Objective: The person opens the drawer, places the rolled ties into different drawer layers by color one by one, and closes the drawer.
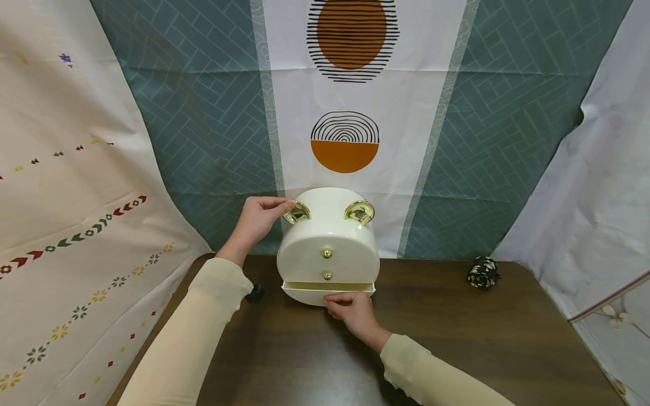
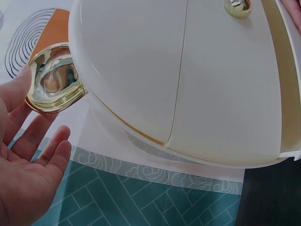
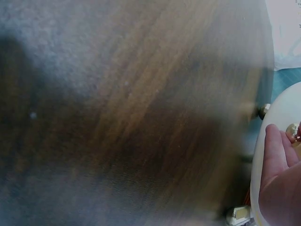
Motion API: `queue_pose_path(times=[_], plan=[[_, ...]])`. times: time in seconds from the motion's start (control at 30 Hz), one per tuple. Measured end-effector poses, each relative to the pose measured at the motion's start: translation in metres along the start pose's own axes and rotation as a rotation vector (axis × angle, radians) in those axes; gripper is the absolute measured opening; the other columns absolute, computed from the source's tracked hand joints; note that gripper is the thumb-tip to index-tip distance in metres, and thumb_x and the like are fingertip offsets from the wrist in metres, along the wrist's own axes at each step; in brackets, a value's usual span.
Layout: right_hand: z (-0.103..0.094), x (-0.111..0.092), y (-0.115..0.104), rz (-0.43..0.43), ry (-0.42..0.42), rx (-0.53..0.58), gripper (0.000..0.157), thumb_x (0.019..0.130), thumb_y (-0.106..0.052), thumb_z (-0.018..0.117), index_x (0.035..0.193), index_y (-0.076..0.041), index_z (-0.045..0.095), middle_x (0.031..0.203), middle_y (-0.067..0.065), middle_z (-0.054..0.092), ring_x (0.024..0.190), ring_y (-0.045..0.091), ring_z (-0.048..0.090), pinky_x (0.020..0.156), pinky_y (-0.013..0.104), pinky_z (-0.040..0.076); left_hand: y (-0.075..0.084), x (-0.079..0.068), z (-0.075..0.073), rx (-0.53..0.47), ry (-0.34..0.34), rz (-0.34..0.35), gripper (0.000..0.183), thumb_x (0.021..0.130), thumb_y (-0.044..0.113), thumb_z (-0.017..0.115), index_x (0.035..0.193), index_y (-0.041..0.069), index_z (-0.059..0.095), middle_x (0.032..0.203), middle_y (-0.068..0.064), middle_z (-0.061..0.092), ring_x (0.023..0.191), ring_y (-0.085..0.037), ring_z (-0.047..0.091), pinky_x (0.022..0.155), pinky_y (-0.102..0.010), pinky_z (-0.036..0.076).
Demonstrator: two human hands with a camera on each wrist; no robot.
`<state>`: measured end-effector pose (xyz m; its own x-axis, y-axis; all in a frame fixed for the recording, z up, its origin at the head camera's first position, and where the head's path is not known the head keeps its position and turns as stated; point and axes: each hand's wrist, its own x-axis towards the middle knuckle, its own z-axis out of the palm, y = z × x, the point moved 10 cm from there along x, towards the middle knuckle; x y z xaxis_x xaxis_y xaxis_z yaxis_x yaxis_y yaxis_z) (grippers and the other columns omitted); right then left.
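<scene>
A glossy white rounded drawer box (image 1: 304, 265) with two gold ear-shaped handles on top stands on the table against the hanging cloth. My left hand (image 1: 260, 223) pinches the outer edge of the left gold ear (image 2: 56, 101) between thumb and fingers, the other fingers loosely bent below. Low at the front, the bottom drawer (image 1: 302, 295) is pulled out a little. My right hand (image 1: 355, 316) pinches the middle of that drawer's front; its knob is hidden by the fingers. Two gold knobs (image 1: 327, 253) show above, one over the other. The right ear (image 1: 359, 212) is untouched.
Dark brown wooden table (image 1: 284, 361) under the box. A black-and-white patterned bundle (image 1: 483, 273) lies at the back right. A small black object (image 1: 255, 293) shows beside the left sleeve. Patterned cloths (image 1: 218, 113) hang behind and at both sides.
</scene>
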<state>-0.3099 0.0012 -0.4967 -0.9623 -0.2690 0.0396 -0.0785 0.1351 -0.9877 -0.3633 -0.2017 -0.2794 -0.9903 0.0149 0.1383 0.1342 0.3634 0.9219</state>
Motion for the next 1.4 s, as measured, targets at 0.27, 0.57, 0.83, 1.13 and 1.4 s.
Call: queue_pose_path(times=[0.27, 0.57, 0.83, 1.13, 1.4], plan=[[0.002, -0.006, 0.003, -0.001, -0.007, -0.017, 0.017, 0.082, -0.012, 0.072, 0.096, -0.003, 0.075, 0.093, 0.013, 0.073, 0.076, 0.016, 0.070, 0.065, 0.026, 0.058, 0.003, -0.002, 0.000, 0.000, -0.004, 0.012, 0.032, 0.087, 0.033, 0.067, 0.108, 0.010, 0.072, 0.114, -0.008, 0.068, 0.119, -0.020, 0.054, 0.103, -0.046, 0.042], [0.006, -0.023, -0.017, -0.005, -0.039, -0.003, 0.017, 0.084, -0.005, 0.068, 0.097, 0.004, 0.073, 0.096, 0.020, 0.071, 0.083, 0.028, 0.069, 0.067, 0.030, 0.058, 0.000, 0.000, 0.000, -0.004, -0.003, 0.018, 0.032, 0.086, 0.034, 0.068, 0.108, 0.012, 0.072, 0.114, -0.007, 0.068, 0.119, -0.020, 0.054, 0.104, -0.046, 0.041], [0.008, -0.037, -0.032, -0.011, -0.065, -0.010, 0.018, 0.084, -0.004, 0.067, 0.098, 0.007, 0.072, 0.098, 0.023, 0.070, 0.083, 0.028, 0.069, 0.067, 0.029, 0.058, 0.000, -0.001, -0.001, 0.002, 0.007, 0.020, 0.031, 0.086, 0.034, 0.067, 0.108, 0.012, 0.072, 0.113, -0.007, 0.068, 0.119, -0.020, 0.054, 0.104, -0.046, 0.041], [0.008, -0.046, -0.030, -0.006, -0.067, -0.009, 0.018, 0.083, -0.005, 0.069, 0.097, 0.006, 0.072, 0.098, 0.022, 0.070, 0.081, 0.026, 0.069, 0.066, 0.027, 0.058, 0.001, -0.001, 0.000, 0.004, 0.003, 0.024, 0.031, 0.086, 0.033, 0.067, 0.107, 0.011, 0.072, 0.113, -0.008, 0.069, 0.118, -0.020, 0.054, 0.103, -0.046, 0.042], [0.009, -0.051, -0.030, 0.000, -0.064, -0.015, 0.017, 0.082, -0.005, 0.070, 0.096, 0.005, 0.073, 0.097, 0.021, 0.070, 0.078, 0.021, 0.069, 0.065, 0.026, 0.057, 0.000, -0.001, 0.000, 0.007, -0.003, 0.018, 0.031, 0.086, 0.034, 0.067, 0.108, 0.012, 0.072, 0.114, -0.007, 0.068, 0.120, -0.020, 0.053, 0.104, -0.046, 0.040]])
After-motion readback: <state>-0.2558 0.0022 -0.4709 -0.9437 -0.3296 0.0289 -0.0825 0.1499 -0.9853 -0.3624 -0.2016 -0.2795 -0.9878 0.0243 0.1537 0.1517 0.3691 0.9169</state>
